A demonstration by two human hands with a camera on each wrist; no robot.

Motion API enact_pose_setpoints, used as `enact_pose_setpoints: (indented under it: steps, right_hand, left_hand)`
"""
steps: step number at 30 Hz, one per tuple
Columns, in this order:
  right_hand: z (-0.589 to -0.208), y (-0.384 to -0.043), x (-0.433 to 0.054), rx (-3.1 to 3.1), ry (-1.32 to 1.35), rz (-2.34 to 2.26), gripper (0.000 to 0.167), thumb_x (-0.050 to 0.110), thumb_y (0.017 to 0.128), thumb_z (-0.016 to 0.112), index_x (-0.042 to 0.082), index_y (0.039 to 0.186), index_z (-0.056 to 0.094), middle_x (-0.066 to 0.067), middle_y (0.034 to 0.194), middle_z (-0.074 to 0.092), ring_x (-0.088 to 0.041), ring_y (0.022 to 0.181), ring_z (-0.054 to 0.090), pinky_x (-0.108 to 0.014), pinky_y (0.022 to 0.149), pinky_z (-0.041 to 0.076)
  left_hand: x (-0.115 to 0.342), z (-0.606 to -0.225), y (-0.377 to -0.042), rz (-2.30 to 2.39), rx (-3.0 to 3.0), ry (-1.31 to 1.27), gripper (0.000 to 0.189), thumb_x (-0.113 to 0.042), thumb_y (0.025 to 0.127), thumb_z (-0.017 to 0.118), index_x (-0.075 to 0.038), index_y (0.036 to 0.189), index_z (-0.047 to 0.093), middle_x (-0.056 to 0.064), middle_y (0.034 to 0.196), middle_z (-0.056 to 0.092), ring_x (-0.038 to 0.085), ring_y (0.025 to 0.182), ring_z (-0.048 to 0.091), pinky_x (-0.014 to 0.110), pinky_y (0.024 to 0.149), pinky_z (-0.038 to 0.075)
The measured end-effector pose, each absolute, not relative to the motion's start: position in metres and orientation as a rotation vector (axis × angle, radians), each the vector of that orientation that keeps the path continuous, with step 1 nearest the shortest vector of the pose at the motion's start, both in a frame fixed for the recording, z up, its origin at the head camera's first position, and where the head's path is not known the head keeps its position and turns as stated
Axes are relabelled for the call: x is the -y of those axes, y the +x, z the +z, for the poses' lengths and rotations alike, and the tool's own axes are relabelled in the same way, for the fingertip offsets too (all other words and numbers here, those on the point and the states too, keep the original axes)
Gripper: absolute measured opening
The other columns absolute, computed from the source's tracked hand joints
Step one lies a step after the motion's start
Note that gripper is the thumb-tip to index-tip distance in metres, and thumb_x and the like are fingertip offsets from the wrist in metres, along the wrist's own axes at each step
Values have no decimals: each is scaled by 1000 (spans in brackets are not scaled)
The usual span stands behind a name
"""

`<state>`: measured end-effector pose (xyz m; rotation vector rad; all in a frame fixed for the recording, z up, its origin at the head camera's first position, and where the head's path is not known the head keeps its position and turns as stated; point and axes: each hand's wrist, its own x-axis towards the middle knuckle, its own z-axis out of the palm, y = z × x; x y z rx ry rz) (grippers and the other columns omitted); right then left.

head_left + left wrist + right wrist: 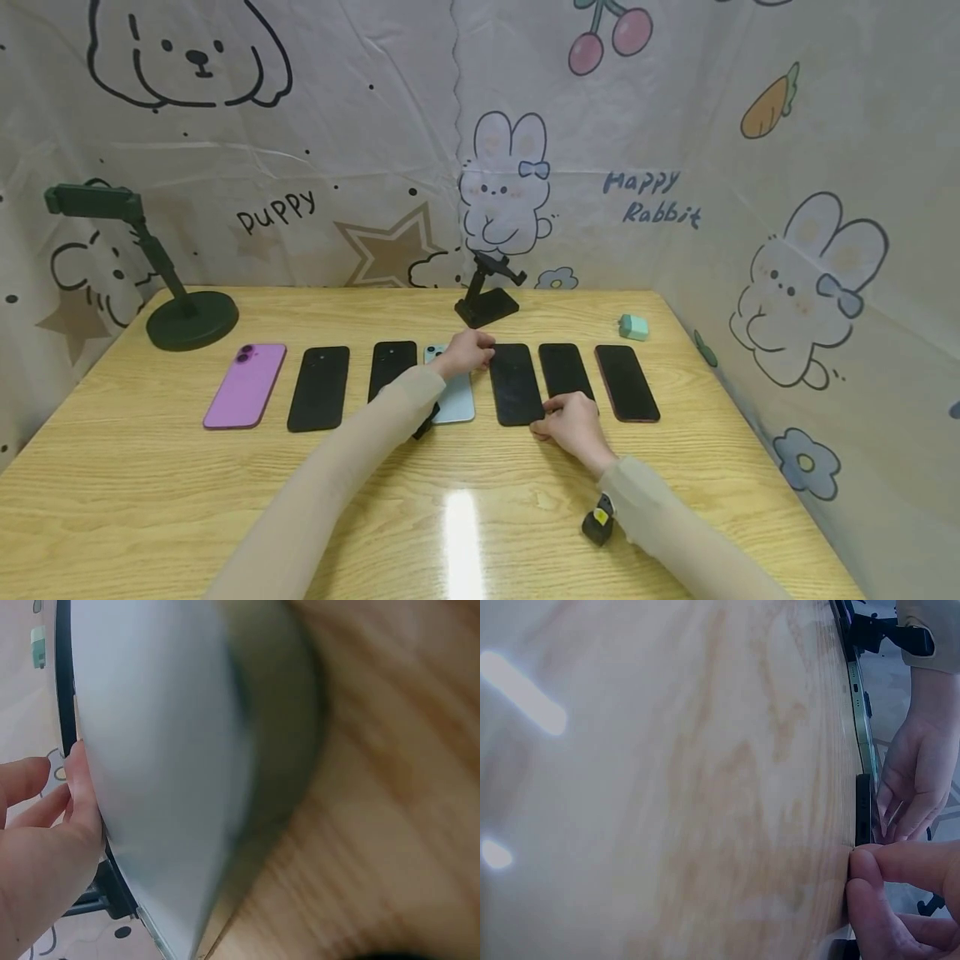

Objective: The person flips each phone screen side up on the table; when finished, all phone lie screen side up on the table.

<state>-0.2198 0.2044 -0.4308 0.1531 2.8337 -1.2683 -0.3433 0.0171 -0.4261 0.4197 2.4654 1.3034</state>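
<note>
A black phone lies flat on the wooden table, screen up, in a row of several phones. At its far left corner, my left hand pinches the edge between thumb and fingers. My right hand grips the near right corner of the same phone, thumb and index finger meeting at the edge in the right wrist view. Under my left wrist lies a light blue phone, partly covered; its pale back fills much of the left wrist view. Just right of the held phone is another black phone, its near end hidden by my right hand.
Farther right lies a red-edged phone, with a mint charger plug behind it. To the left are a purple phone and two black phones, one fully visible. A small black stand and a dark green stand occupy the back.
</note>
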Motion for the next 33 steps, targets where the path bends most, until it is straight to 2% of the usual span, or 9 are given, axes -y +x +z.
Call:
enact_pose_setpoints:
  steps: [8,12,17,19,22,26,29,33]
  right_hand:
    - [-431,-219,-203,-2831,148,-1284,35,5,74,79,-9,105,69,-11,72,72,-15,56,68,-29,62,57]
    - [-430,-219,-203,-2824,173,-1291,36,6,73,80,-8,105,69,-10,71,72,-14,57,68,-28,58,57]
    - [-430,-219,-202,-2840,163,-1281,34,6,73,80,-7,104,71,-11,75,73,-14,56,68,-28,59,57]
    - [-430,-220,-202,-2841,154,-1279,34,6,74,80,-7,103,70,-12,76,73,-15,56,68,-29,60,57]
    - [-431,-220,-202,-2844,143,-1261,37,7,74,80,-7,106,69,-10,74,73,-14,55,68,-31,63,58]
    - [-429,-216,-201,-2842,118,-1232,49,9,73,81,-6,117,64,-4,66,70,-13,53,66,-30,64,57]
    - [-427,-212,-197,-2837,67,-1238,55,9,74,80,-5,123,60,-1,62,68,-12,52,64,-29,61,55]
    - [-423,-205,-189,-2814,-24,-1279,52,10,75,80,-5,121,61,0,62,67,-14,51,63,-27,54,52]
  left_hand:
    - [-18,-426,-343,1254,-2515,415,39,-5,99,48,6,136,48,23,136,53,30,105,65,32,82,56]
    - [-18,-434,-353,1152,-2589,474,38,-7,98,51,1,135,52,17,135,56,25,116,60,34,93,52]
    - [-23,-510,-415,978,-2778,645,36,-17,97,55,-4,131,59,10,130,62,22,123,56,33,97,49]
    - [-24,-537,-437,973,-2812,687,35,-17,95,56,-4,128,61,10,127,64,23,119,58,32,92,51]
    - [-21,-518,-424,990,-2750,659,36,-20,96,56,-6,130,60,8,130,62,21,122,56,30,95,49]
    - [-15,-454,-374,1058,-2648,569,37,-14,97,55,-3,132,57,12,132,60,24,125,54,34,100,46]
    - [-11,-427,-348,1101,-2636,519,37,-10,97,53,0,132,56,17,130,59,29,121,55,38,98,48]
    - [-5,-419,-338,1157,-2661,505,34,-10,98,51,1,130,57,18,127,60,30,114,59,37,90,51]
